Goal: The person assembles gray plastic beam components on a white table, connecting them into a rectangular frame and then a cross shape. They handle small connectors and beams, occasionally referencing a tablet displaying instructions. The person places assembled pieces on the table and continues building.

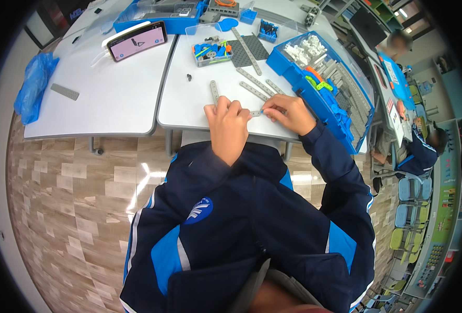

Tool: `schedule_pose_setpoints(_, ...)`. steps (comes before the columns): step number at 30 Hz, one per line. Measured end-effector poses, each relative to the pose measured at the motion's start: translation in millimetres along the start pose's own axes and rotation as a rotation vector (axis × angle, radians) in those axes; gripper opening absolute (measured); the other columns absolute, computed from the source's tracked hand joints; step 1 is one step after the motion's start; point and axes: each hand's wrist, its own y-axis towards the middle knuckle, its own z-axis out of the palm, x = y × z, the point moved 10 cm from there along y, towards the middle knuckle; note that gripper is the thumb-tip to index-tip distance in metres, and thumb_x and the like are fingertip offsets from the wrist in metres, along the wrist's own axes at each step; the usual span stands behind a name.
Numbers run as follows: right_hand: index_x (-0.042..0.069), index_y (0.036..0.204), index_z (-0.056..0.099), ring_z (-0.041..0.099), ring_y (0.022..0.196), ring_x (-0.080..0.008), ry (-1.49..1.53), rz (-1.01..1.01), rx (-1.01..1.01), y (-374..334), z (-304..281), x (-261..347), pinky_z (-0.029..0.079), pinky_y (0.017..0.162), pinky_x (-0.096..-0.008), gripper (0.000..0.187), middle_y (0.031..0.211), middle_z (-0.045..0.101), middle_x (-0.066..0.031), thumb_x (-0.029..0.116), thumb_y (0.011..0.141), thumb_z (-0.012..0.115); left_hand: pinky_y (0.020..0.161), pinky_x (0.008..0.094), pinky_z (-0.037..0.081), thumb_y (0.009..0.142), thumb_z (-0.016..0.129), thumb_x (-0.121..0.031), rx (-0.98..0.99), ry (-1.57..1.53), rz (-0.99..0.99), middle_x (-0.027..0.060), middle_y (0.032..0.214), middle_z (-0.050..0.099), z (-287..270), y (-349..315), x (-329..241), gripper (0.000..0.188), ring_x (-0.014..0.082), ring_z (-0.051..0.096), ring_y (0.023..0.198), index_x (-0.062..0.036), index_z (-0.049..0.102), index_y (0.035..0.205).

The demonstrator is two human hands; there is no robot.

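Note:
My left hand point(228, 125) is closed at the table's front edge, gripping grey building beams with holes. One grey beam point(214, 91) sticks up past its fingers, and a short length of another beam point(255, 113) shows between my two hands. How the two join is hidden under my fingers. My right hand point(289, 112) pinches a tiny blue piece, perhaps a connector pin point(262, 110), against the end of that beam. Just beyond my right hand lie several loose grey beams point(253, 90). A small dark part point(189, 77) rests on the table to the left.
A blue case point(279, 63) full of white, grey and blue parts stands at the right. Farther back are a clear box point(210, 61) of coloured parts and a dark perforated plate point(252, 48). A propped phone point(138, 40), a grey plate point(65, 92) and a blue bag point(37, 86) occupy the left table.

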Motion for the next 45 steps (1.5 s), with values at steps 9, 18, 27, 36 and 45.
schedule_pose_setpoints(9, 0.000, 0.096, 0.067, 0.068, 0.084, -0.0325, -0.247, -0.373, 0.032, 5.6, 4.9, 39.8, 0.055, 0.074, -0.0401, 0.010, 0.090, 0.067, -0.0132, 0.004, 0.087, 0.070, 0.082, 0.0410, 0.035, 0.076, 0.080, -0.012, 0.004, -0.008, -0.002, -0.0011, 0.085, 0.061, 1.6, -0.4, 0.7, 0.011, 0.0237, 0.053, 0.093, -0.0098, 0.076, 0.086)
schedule_pose_setpoints(18, -0.001, 0.097, 0.060, 0.065, 0.097, -0.0353, -0.561, -0.466, 0.181, -1.0, 20.9, 57.4, 0.055, 0.080, -0.0420, 0.019, 0.097, 0.062, -0.0159, -0.001, 0.078, 0.061, 0.076, 0.0395, 0.039, 0.075, 0.079, -0.009, 0.011, -0.033, -0.018, 0.0003, 0.084, 0.060, 4.0, -0.7, 1.7, 0.011, 0.0244, 0.053, 0.091, -0.0080, 0.076, 0.086)
schedule_pose_setpoints(27, -0.002, 0.097, 0.061, 0.065, 0.086, -0.0342, -0.595, -0.461, 0.222, 7.8, 24.2, 59.2, 0.054, 0.075, -0.0409, 0.018, 0.091, 0.061, -0.0150, 0.000, 0.078, 0.063, 0.076, 0.0390, 0.040, 0.074, 0.080, -0.009, 0.002, -0.055, -0.024, 0.0002, 0.083, 0.061, 2.9, 0.1, 2.4, 0.011, 0.0246, 0.053, 0.090, -0.0075, 0.076, 0.085)
schedule_pose_setpoints(36, 0.000, 0.089, 0.061, 0.065, 0.091, -0.0291, -0.761, -0.517, 0.240, 1.0, 38.0, 71.7, 0.057, 0.077, -0.0387, 0.011, 0.089, 0.060, -0.0110, 0.002, 0.078, 0.063, 0.075, 0.0391, 0.040, 0.074, 0.080, -0.009, 0.011, -0.036, -0.025, 0.0002, 0.082, 0.060, 4.1, -0.2, 2.4, 0.011, 0.0247, 0.053, 0.089, -0.0073, 0.076, 0.085)
schedule_pose_setpoints(45, -0.001, 0.091, 0.065, 0.065, 0.080, -0.0358, -0.437, -0.457, 0.180, 9.4, 20.6, 51.5, 0.052, 0.070, -0.0432, 0.011, 0.083, 0.062, -0.0145, 0.002, 0.082, 0.070, 0.075, 0.0391, 0.041, 0.075, 0.080, -0.009, -0.003, -0.085, -0.029, 0.0008, 0.082, 0.059, 2.7, 1.0, 2.5, 0.012, 0.0248, 0.053, 0.088, -0.0064, 0.076, 0.086)
